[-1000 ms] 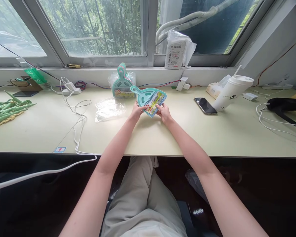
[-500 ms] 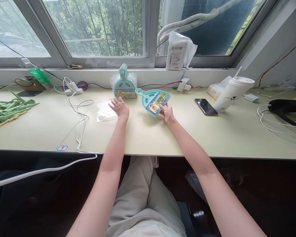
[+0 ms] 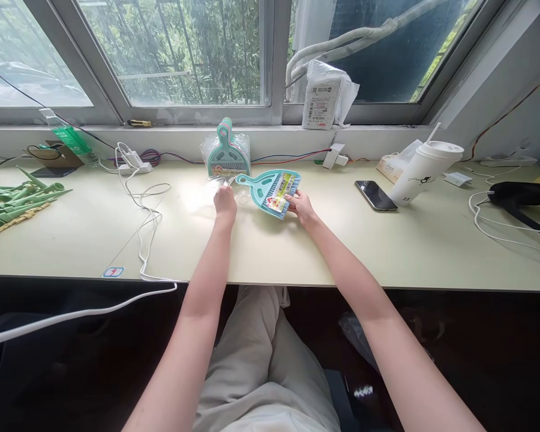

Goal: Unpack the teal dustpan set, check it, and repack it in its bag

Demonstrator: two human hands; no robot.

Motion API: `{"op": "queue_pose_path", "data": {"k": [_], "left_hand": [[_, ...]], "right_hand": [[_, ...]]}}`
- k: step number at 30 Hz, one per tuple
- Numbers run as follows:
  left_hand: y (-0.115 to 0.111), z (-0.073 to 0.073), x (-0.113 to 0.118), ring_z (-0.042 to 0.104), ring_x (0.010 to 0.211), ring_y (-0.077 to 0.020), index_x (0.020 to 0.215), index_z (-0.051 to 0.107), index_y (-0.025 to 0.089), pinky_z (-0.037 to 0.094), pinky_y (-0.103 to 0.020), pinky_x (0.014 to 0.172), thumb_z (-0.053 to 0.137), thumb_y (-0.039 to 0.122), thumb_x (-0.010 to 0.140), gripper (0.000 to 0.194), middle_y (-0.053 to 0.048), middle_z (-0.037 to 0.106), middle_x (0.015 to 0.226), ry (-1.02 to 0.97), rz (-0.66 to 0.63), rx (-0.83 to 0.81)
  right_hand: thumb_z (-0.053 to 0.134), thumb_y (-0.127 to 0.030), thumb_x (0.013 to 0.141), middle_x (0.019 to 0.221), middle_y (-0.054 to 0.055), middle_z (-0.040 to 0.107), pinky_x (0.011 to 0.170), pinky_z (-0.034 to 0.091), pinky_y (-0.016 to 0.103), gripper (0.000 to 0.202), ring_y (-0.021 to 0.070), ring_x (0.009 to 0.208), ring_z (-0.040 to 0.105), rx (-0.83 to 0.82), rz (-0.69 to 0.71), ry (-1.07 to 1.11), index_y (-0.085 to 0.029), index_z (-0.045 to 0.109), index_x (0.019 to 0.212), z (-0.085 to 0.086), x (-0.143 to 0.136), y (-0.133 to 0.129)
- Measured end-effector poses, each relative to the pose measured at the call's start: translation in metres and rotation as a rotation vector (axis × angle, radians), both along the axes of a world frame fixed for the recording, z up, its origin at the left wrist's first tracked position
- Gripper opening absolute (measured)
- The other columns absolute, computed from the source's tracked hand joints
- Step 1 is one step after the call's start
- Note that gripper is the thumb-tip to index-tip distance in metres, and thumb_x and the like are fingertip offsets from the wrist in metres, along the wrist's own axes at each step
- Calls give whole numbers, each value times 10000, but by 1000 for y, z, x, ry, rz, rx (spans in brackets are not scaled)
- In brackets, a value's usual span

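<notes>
My right hand [image 3: 300, 206] grips a mint-green mini dustpan and brush set [image 3: 270, 191] by its lower right edge, tilted above the table with its handle towards the left. A printed label covers part of the brush. My left hand [image 3: 225, 201] is closed on a clear plastic bag [image 3: 242, 193], crumpled and partly raised around the fist. The handle end of the dustpan is close beside the bag; whether they touch I cannot tell. Behind the left hand, a stack of similar dustpan sets [image 3: 227, 150] stands upright in clear wrapping against the wall.
White cables [image 3: 148, 222] run across the table [image 3: 288, 258] on the left. Green rolled pieces [image 3: 22, 201] lie at far left. To the right are a phone [image 3: 375, 195], a white cup [image 3: 425, 173] with a straw and a tissue pack [image 3: 396, 162]. A wrapped package [image 3: 323, 102] stands on the sill.
My left hand, spread open before, has closed on the clear plastic bag and lifted part of it. The dustpan set in my right hand has moved slightly left and down.
</notes>
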State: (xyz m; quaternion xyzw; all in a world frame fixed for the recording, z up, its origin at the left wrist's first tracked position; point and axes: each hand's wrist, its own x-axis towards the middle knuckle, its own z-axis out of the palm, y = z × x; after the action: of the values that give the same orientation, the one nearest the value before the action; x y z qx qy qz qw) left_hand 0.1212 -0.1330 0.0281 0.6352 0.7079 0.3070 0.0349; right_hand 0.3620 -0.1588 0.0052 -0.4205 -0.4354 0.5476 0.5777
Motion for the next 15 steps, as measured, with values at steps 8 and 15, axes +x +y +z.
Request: {"op": "queue_pose_path", "data": {"k": [8, 15], "left_hand": [[-6, 1, 12, 633, 1088, -271, 1158, 660, 110, 488, -411, 971, 310, -43, 835, 500, -180, 645, 1188, 72, -132, 181], [-12, -5, 44, 569, 1233, -249, 1251, 627, 177, 495, -389, 1009, 381, -10, 861, 497, -133, 587, 1339, 163, -442, 214]], "right_hand": [[630, -144, 810, 883, 32, 751, 790, 627, 389, 194, 167, 721, 723, -31, -42, -33, -194, 597, 995, -3, 0, 3], [669, -170, 788, 891, 36, 746, 782, 629, 403, 212, 181, 736, 723, -5, -38, -40, -203, 590, 982, -3, -1, 2]]}}
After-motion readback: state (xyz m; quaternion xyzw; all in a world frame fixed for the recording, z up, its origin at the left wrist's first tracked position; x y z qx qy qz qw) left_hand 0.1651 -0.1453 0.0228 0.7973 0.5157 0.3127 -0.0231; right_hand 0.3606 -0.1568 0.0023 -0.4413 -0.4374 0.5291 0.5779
